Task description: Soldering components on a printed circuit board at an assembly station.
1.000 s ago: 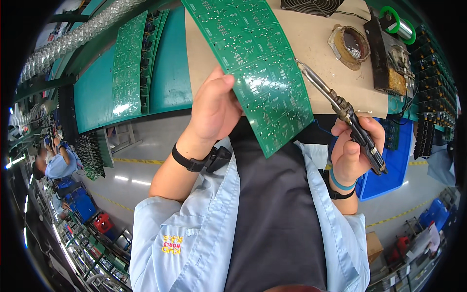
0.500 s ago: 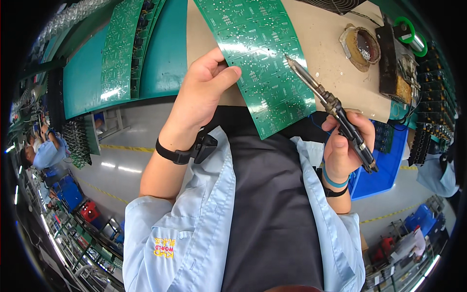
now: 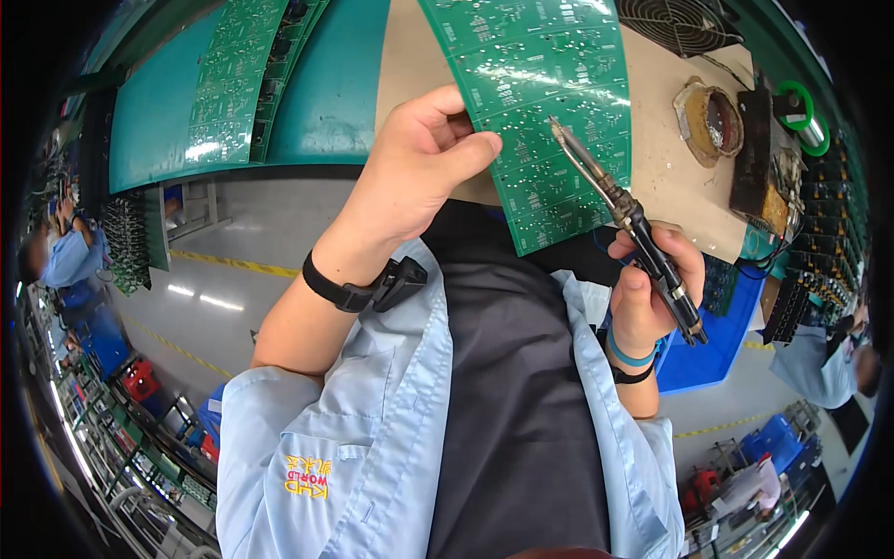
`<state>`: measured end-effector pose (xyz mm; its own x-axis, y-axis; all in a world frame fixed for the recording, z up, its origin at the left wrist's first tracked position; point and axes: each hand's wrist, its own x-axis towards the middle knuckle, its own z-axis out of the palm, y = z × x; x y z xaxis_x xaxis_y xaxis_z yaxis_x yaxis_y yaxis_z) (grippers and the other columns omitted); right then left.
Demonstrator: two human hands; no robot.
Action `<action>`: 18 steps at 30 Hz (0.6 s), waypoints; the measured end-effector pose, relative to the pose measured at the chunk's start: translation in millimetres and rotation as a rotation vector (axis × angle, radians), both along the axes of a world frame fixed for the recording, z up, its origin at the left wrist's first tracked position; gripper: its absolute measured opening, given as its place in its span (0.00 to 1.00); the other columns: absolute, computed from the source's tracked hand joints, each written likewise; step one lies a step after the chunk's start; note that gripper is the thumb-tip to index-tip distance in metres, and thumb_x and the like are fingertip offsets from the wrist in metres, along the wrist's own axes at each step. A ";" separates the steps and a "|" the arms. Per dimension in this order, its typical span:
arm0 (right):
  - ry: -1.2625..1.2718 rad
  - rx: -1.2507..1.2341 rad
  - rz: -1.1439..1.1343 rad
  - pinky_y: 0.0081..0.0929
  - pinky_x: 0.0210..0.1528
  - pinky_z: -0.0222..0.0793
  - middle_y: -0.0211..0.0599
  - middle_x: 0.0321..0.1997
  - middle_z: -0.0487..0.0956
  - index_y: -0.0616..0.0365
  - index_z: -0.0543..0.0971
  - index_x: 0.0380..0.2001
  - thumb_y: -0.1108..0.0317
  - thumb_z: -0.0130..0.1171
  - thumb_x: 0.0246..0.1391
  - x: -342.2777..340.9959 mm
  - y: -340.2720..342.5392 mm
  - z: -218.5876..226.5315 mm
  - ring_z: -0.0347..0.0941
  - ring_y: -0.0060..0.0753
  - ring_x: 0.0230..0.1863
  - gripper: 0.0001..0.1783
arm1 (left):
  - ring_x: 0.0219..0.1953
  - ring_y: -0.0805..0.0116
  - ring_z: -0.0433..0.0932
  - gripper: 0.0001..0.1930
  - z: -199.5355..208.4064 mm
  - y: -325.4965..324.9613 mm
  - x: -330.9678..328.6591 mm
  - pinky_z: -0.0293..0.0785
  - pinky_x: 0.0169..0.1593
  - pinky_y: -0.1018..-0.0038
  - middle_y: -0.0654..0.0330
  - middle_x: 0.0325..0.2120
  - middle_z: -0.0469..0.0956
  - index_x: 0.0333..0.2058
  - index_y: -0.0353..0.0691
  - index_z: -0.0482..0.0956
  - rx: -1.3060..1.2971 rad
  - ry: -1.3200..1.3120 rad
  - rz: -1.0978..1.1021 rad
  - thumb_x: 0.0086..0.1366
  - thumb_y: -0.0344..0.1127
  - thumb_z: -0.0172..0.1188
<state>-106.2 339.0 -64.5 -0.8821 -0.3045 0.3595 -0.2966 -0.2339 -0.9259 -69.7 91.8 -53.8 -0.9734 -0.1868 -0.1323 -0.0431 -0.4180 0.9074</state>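
My left hand (image 3: 430,154) grips the left edge of a long green circuit board panel (image 3: 549,70), thumb on its upper face and the other fingers partly hidden beneath. The panel is tilted over the front edge of the bench. In my right hand (image 3: 652,289) is a black-handled soldering iron (image 3: 643,233), wrapped by thumb and fingers. Its metal tip points up and left, over the lower middle of the panel. Whether the tip touches the board I cannot tell.
Another green board panel (image 3: 233,84) lies on the teal mat (image 3: 149,121) at left. To the right are a round crusted dish (image 3: 684,121), a dark block (image 3: 754,177), a solder wire spool (image 3: 818,135) and a fan grille (image 3: 684,23). A blue bin (image 3: 698,368) stands below the bench's right side.
Relative to my body, the panel has shifted slightly right and my left hand with it. The soldering iron has moved slightly left and down, still in my right hand. My view has turned a little.
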 end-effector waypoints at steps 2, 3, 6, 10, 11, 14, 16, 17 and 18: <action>0.002 0.007 0.003 0.25 0.40 0.74 0.45 0.37 0.77 0.66 0.72 0.47 0.67 0.70 0.49 -0.8 -1.3 -0.2 0.77 0.32 0.35 0.25 | 0.46 0.74 0.77 0.16 0.7 0.0 -0.7 0.72 0.52 0.75 0.60 0.43 0.79 0.50 0.32 0.75 0.012 0.021 -0.014 0.62 0.20 0.54; 0.011 0.013 0.005 0.25 0.40 0.74 0.45 0.37 0.77 0.66 0.72 0.47 0.67 0.70 0.49 -1.2 -1.8 -0.7 0.77 0.32 0.35 0.25 | 0.45 0.74 0.77 0.16 1.1 0.1 -1.1 0.73 0.52 0.76 0.60 0.43 0.79 0.50 0.32 0.75 0.021 0.042 -0.021 0.62 0.20 0.54; 0.033 0.030 0.014 0.25 0.40 0.73 0.45 0.38 0.77 0.66 0.72 0.47 0.67 0.71 0.49 -2.6 -2.2 -2.2 0.77 0.32 0.35 0.25 | 0.45 0.74 0.77 0.16 2.5 0.8 -1.4 0.73 0.52 0.76 0.59 0.43 0.79 0.50 0.31 0.75 0.043 0.019 -0.022 0.62 0.20 0.54; 0.037 0.046 0.009 0.24 0.39 0.73 0.45 0.38 0.77 0.66 0.73 0.46 0.67 0.71 0.49 -4.3 -3.8 -3.7 0.77 0.32 0.34 0.25 | 0.44 0.74 0.78 0.16 3.6 0.3 -2.9 0.74 0.51 0.77 0.59 0.43 0.79 0.49 0.31 0.74 0.047 0.020 -0.037 0.61 0.20 0.55; 0.042 0.057 0.013 0.24 0.39 0.73 0.45 0.37 0.77 0.66 0.73 0.46 0.68 0.71 0.49 -4.7 -3.7 -3.5 0.77 0.32 0.34 0.24 | 0.44 0.74 0.78 0.17 3.7 0.2 -3.0 0.74 0.51 0.77 0.59 0.43 0.79 0.50 0.31 0.74 0.047 0.022 -0.041 0.61 0.20 0.55; 0.052 0.086 0.021 0.24 0.39 0.72 0.45 0.37 0.77 0.66 0.73 0.46 0.68 0.70 0.49 -5.9 -3.0 -2.8 0.77 0.31 0.34 0.24 | 0.44 0.74 0.78 0.17 3.1 -0.3 -3.1 0.74 0.51 0.76 0.59 0.43 0.79 0.50 0.31 0.74 0.061 0.011 -0.038 0.61 0.20 0.55; 0.032 0.068 0.002 0.24 0.40 0.72 0.45 0.37 0.77 0.66 0.73 0.46 0.69 0.70 0.49 -5.0 -3.8 -3.6 0.77 0.31 0.35 0.23 | 0.44 0.74 0.78 0.17 2.1 0.1 -3.3 0.74 0.51 0.76 0.59 0.43 0.79 0.50 0.31 0.74 0.073 0.005 -0.037 0.61 0.20 0.56; 0.023 0.060 -0.011 0.24 0.40 0.73 0.46 0.37 0.77 0.66 0.73 0.46 0.69 0.70 0.49 -5.0 -4.0 -4.2 0.77 0.31 0.35 0.23 | 0.44 0.74 0.78 0.17 1.5 0.2 -3.7 0.74 0.51 0.76 0.59 0.43 0.79 0.50 0.31 0.74 0.073 0.013 -0.034 0.61 0.20 0.56; 0.022 0.062 -0.005 0.24 0.40 0.73 0.46 0.37 0.77 0.66 0.73 0.46 0.69 0.70 0.49 -5.3 -4.0 -4.7 0.77 0.31 0.35 0.23 | 0.44 0.74 0.78 0.17 0.9 0.3 -4.0 0.74 0.51 0.76 0.59 0.43 0.79 0.50 0.31 0.74 0.074 0.020 -0.030 0.61 0.20 0.56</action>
<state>-111.5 335.0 -69.2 -0.8759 -0.3220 0.3593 -0.3179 -0.1749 -0.9318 -73.6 92.0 -52.9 -0.9811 -0.1479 -0.1246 -0.0384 -0.4823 0.8752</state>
